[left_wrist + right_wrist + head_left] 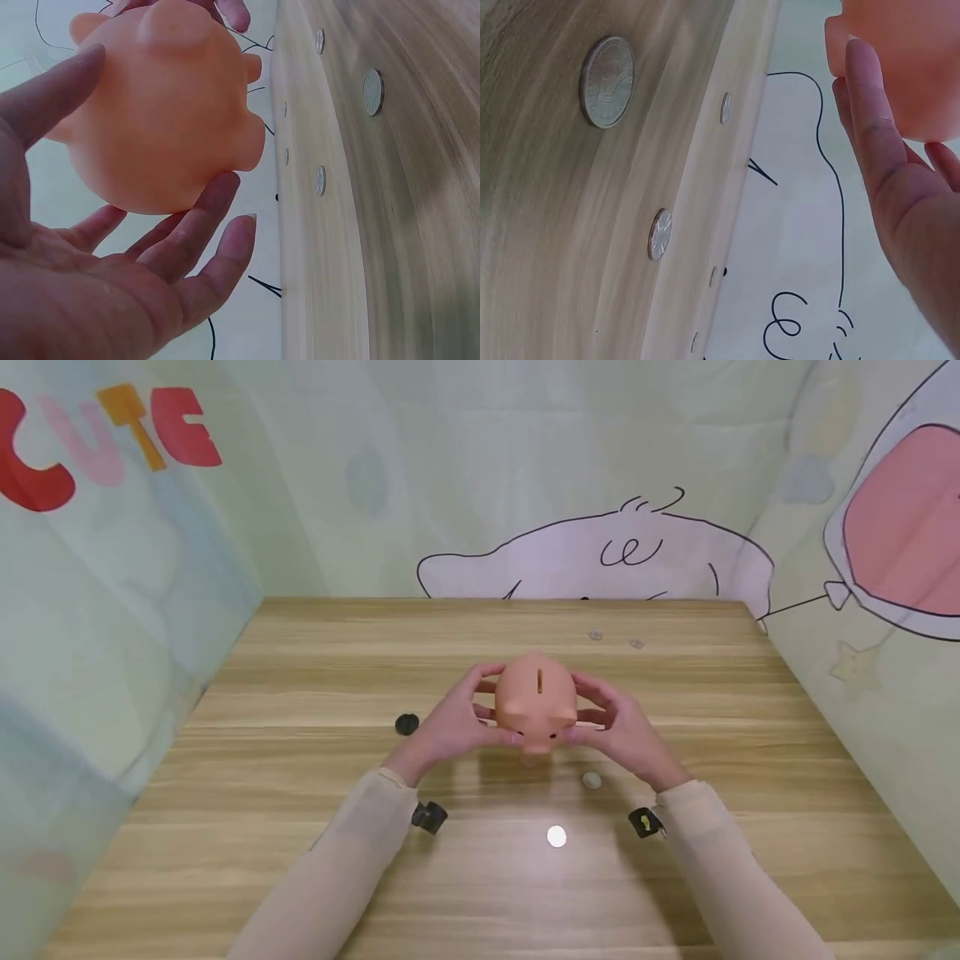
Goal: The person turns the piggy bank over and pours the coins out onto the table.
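Observation:
A pink piggy bank (pixel 536 693) with a slot in its back is held up over the table, its snout toward me. My left hand (pixel 459 720) grips its left side, thumb by the face and fingers curled behind and below. On the other side my right hand (pixel 622 725) holds it in the same way. In the left wrist view the legs of the piggy bank (pixel 165 112) stand clear of the tabletop. Below and in front lie a silver coin (pixel 592 781) and a shiny coin (pixel 557 836); another coin (pixel 529 761) shows just under the snout.
A black round disc (pixel 407 724) lies left of my left hand. Two more coins, a left one (pixel 596 635) and a right one (pixel 636 643), lie near the back edge of the wooden table (pixel 300 643). A printed cloth (pixel 390 468) hangs behind and at both sides.

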